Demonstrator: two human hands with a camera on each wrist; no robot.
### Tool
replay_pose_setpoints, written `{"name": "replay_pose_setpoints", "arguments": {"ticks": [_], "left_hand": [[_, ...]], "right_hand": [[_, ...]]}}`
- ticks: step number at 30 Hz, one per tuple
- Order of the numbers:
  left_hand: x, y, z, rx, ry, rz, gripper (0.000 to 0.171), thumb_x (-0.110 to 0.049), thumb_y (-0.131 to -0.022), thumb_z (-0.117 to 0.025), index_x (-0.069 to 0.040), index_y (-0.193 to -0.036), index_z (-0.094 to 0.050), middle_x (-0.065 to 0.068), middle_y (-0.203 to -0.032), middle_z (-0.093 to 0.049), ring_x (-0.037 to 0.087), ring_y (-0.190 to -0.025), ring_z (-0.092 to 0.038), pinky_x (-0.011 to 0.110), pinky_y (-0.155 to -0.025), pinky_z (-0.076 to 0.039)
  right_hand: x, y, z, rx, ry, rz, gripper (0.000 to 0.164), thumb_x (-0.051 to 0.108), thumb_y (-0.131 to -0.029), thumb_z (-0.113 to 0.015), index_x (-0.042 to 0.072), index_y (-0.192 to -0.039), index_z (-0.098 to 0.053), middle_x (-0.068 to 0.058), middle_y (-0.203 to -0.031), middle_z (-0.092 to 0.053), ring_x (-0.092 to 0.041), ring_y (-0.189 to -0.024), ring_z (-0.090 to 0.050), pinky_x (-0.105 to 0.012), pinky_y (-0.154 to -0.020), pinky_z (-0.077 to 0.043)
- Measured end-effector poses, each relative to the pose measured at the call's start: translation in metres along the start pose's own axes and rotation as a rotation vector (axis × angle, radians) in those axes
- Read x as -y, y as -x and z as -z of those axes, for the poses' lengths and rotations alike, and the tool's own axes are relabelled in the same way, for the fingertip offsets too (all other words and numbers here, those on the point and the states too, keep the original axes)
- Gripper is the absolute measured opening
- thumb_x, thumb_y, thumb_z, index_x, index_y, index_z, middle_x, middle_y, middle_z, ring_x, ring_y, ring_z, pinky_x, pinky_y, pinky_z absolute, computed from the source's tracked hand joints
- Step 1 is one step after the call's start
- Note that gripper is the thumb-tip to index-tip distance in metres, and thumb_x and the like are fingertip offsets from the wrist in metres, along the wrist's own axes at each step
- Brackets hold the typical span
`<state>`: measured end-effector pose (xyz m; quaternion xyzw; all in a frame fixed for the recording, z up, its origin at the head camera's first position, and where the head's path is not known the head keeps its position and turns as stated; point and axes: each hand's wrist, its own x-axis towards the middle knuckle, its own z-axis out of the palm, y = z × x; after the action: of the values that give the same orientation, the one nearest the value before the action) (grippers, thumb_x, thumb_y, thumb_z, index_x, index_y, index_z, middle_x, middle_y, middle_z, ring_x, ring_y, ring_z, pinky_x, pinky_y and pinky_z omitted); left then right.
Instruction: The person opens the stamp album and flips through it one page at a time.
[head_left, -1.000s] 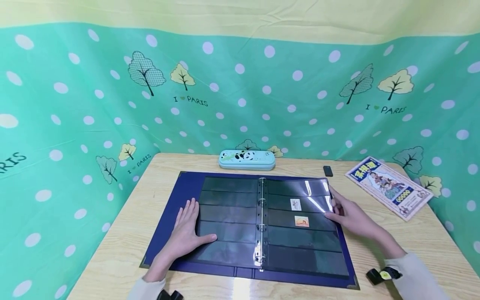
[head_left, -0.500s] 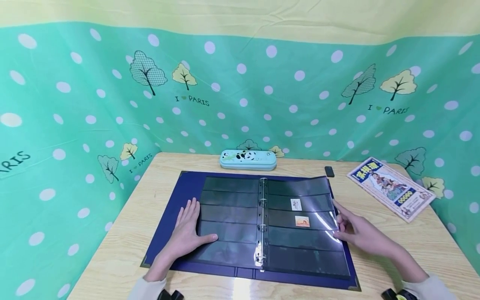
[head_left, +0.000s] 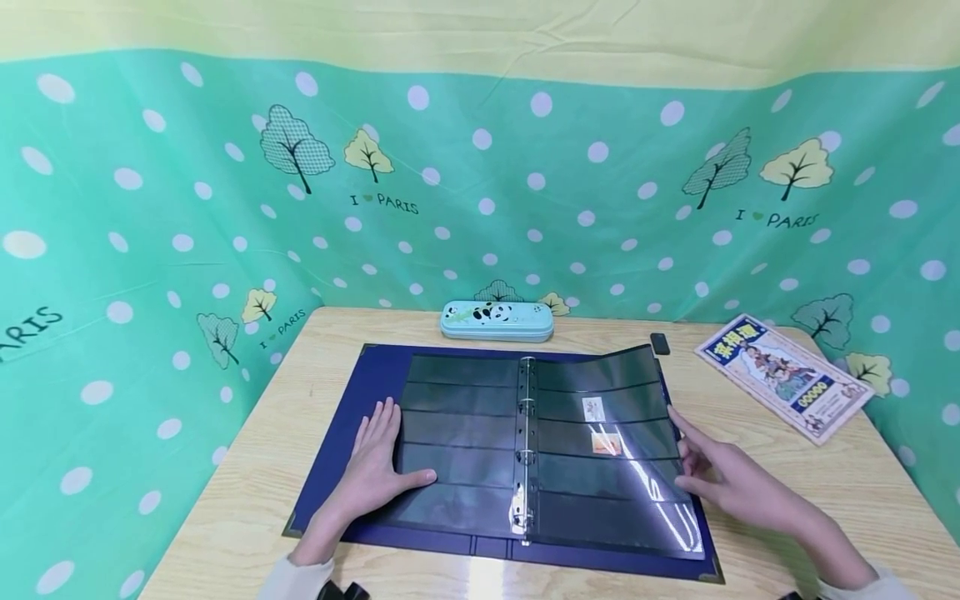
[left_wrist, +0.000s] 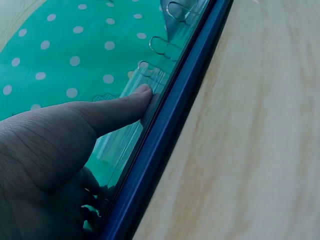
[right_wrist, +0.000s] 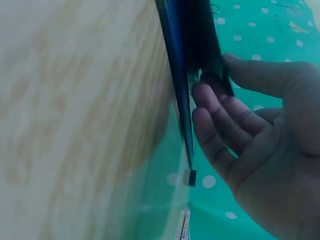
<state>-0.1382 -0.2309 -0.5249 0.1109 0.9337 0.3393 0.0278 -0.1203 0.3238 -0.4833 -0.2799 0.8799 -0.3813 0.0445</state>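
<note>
A stamp album with a dark blue cover lies open on the table, with metal rings down its middle. My left hand rests with straight fingers on the cover and the black left page. At the outer edge of the black right page, my right hand pinches the sheet, thumb above and fingers beneath in the right wrist view. That page's outer edge is lifted and bent, with glare across it. Two small stamps show in its strips, a whitish one and an orange one.
Behind the album stands a light blue panda pencil case. A small black object lies near its far right corner. To the right is a printed booklet. A green dotted curtain hangs at the table's back.
My right hand has slid along the right page's outer edge toward me. The page's far corner has risen a little and the glare has shifted. My left hand stays put.
</note>
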Motion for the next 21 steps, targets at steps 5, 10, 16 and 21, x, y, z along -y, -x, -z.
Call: {"name": "replay_pose_setpoints", "arguments": {"ticks": [5,10,16,21], "left_hand": [[0.001,0.000,-0.002,-0.011,0.008,-0.008,0.137,-0.063,-0.081,-0.090,0.012,-0.171,-0.018,0.030,-0.182,-0.006,0.049,-0.170,0.001,0.058,-0.136,0.009],[-0.002,0.001,0.000,-0.016,0.031,-0.012,0.138,-0.062,-0.081,-0.091,0.015,-0.170,-0.019,0.034,-0.181,-0.008,0.053,-0.168,-0.001,0.061,-0.135,0.007],[-0.013,-0.002,0.011,0.013,0.059,0.057,0.131,-0.049,-0.085,-0.096,0.014,-0.171,-0.019,0.034,-0.180,-0.011,0.053,-0.168,-0.003,0.069,-0.134,0.000],[-0.026,-0.001,0.017,-0.023,0.064,0.093,0.115,-0.045,-0.095,-0.089,0.007,-0.173,-0.022,0.030,-0.181,-0.015,0.053,-0.167,-0.012,0.071,-0.131,-0.019]], "right_hand": [[0.005,0.002,0.003,-0.018,-0.012,0.061,0.104,-0.014,-0.091,-0.080,-0.009,-0.173,-0.017,-0.001,-0.110,-0.061,-0.003,-0.095,-0.067,-0.022,-0.081,-0.062],[0.014,0.005,0.007,0.009,-0.118,0.040,0.098,-0.013,-0.099,-0.071,0.002,-0.177,-0.015,-0.027,-0.130,-0.066,0.002,-0.116,-0.066,-0.022,-0.091,-0.062],[0.025,0.006,0.009,0.007,-0.207,0.027,0.084,-0.006,-0.107,-0.066,0.008,-0.178,-0.023,-0.017,-0.159,-0.059,0.000,-0.127,-0.065,-0.023,-0.098,-0.060],[0.034,0.002,0.006,0.011,-0.250,0.081,0.079,-0.009,-0.108,-0.062,0.006,-0.176,-0.027,0.022,-0.164,-0.050,-0.004,-0.129,-0.066,-0.027,-0.098,-0.061]]}}
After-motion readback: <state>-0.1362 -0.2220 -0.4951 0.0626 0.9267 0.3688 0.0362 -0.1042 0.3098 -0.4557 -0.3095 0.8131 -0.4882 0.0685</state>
